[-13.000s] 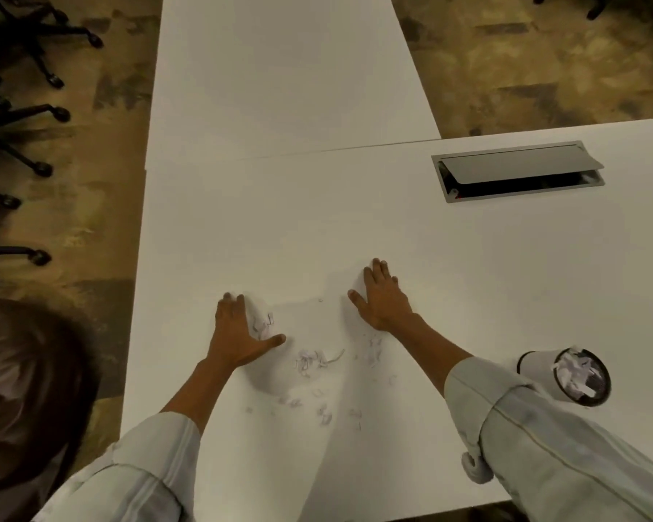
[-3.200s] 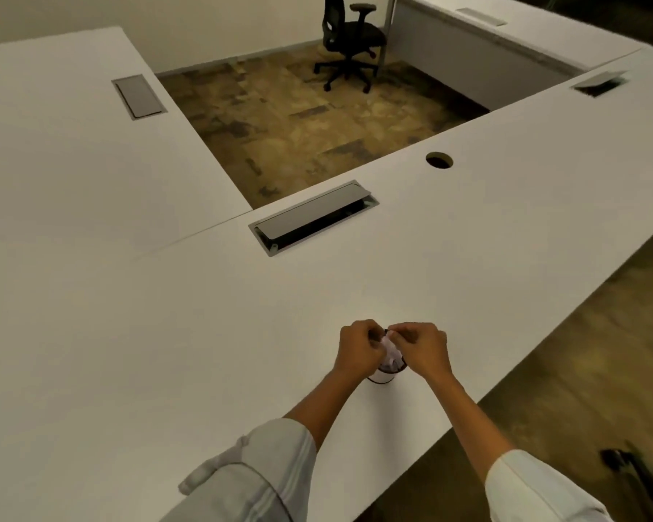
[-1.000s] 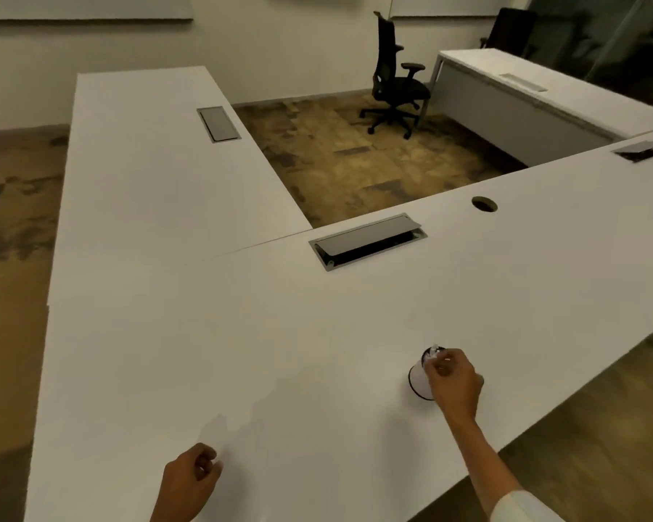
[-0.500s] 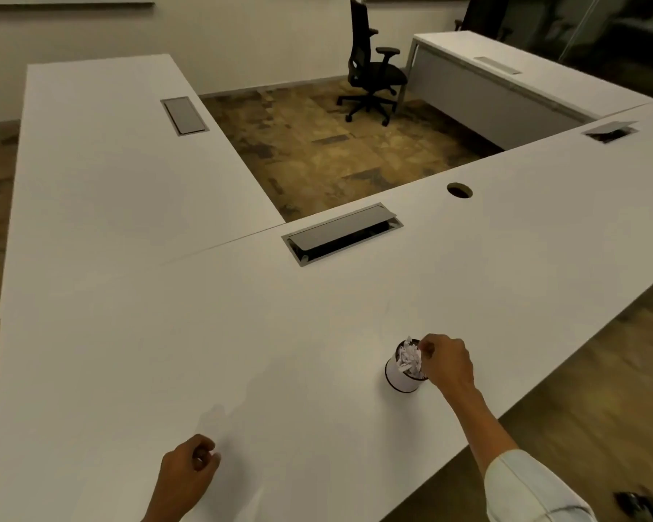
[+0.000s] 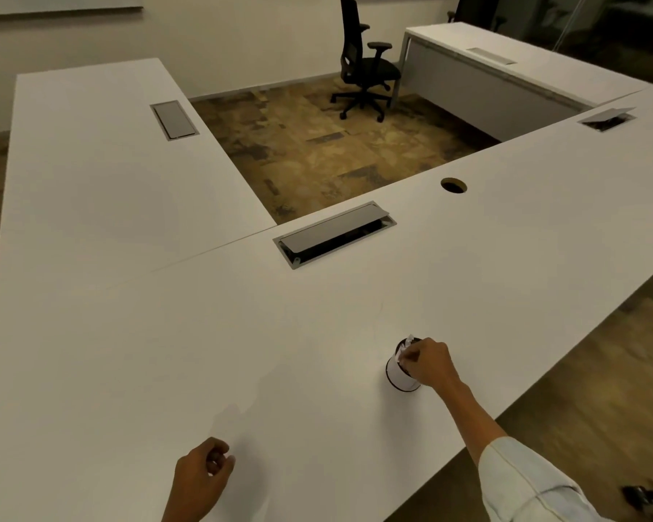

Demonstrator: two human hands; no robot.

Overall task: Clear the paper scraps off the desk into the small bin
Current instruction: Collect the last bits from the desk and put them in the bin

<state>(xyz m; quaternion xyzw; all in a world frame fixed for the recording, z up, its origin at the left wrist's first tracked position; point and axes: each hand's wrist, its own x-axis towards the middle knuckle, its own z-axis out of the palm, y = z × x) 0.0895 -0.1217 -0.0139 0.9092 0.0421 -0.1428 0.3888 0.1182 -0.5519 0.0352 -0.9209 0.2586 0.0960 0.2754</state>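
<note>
the right hand [image 5: 428,365] rests over the small bin [image 5: 399,374] on the white table [image 5: 317,325], fingers pinching paper scraps [image 5: 407,346] at its rim. the left hand [image 5: 200,474] lies loosely curled near the table's front edge.

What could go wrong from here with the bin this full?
The small bin looks packed, with paper scraps poking above its rim, so the right hand pressing at its mouth might tip it or spill pieces. The left hand is curled; whether it holds scraps is unclear.
</note>
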